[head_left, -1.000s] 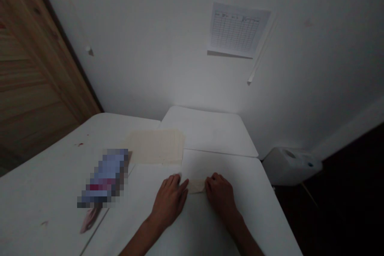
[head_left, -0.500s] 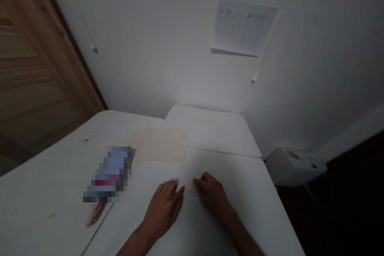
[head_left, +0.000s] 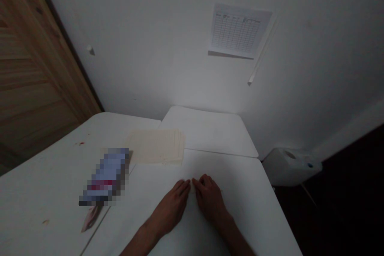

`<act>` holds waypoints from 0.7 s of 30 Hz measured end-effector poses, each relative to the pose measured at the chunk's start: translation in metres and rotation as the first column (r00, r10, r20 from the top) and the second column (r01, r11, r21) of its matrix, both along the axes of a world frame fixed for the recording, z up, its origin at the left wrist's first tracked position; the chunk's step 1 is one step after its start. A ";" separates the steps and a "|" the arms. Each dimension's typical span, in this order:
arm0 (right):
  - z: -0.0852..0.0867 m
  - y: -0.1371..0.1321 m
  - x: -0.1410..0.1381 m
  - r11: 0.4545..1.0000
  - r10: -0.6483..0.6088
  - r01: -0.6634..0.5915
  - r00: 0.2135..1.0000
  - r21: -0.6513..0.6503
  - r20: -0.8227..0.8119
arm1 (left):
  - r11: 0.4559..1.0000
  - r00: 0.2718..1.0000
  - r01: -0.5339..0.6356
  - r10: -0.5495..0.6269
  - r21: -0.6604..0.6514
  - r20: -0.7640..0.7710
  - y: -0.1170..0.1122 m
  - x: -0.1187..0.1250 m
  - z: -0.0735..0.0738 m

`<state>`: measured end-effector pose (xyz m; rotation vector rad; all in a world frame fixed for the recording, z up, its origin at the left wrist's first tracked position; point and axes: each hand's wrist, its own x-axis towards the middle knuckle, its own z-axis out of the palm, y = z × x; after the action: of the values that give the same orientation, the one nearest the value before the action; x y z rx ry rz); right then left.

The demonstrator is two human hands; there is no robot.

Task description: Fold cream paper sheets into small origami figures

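Note:
My left hand [head_left: 170, 209] and my right hand [head_left: 210, 200] rest palm down on the white table top [head_left: 228, 172], their fingertips almost meeting. Neither hand shows anything held. No small cream paper piece shows between them, and anything beneath my palms is hidden. Up and to the left of my fingertips lies a stack of cream paper sheets [head_left: 156, 147]. A pixelated blue and red packet [head_left: 105, 176] lies left of my left hand, with a pink strip [head_left: 90, 219] sticking out below it.
A second white table top [head_left: 210, 132] adjoins the far edge. A wooden door [head_left: 33, 68] stands at the left. A printed grid sheet [head_left: 237, 30] is on the wall. A white plastic container [head_left: 288, 166] sits low beyond the right table edge, above a dark floor.
The small cream paper piece between my hands no longer shows. My hands have drawn together, and my left hand has shifted right. The view has swayed slightly.

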<state>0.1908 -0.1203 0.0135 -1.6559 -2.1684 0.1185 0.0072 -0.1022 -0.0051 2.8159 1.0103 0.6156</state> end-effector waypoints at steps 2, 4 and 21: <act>0.000 -0.002 0.000 0.999 -0.035 0.035 0.999 0.009 0.028 | 1.000 0.999 0.002 -0.002 0.003 -0.032 0.001 0.001 0.002; 0.000 -0.005 0.001 0.997 -0.071 0.071 0.996 0.015 0.048 | 1.000 0.999 -0.004 0.005 0.011 -0.054 0.001 0.003 0.004; -0.007 -0.019 0.061 0.970 -0.235 0.227 0.966 0.082 0.109 | 0.995 0.996 -0.062 0.067 0.082 -0.065 0.002 0.021 0.006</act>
<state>0.2519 -0.1394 0.0063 -1.9033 -2.0174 -0.1231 0.0286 -0.1006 0.0013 2.9024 1.1172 0.5831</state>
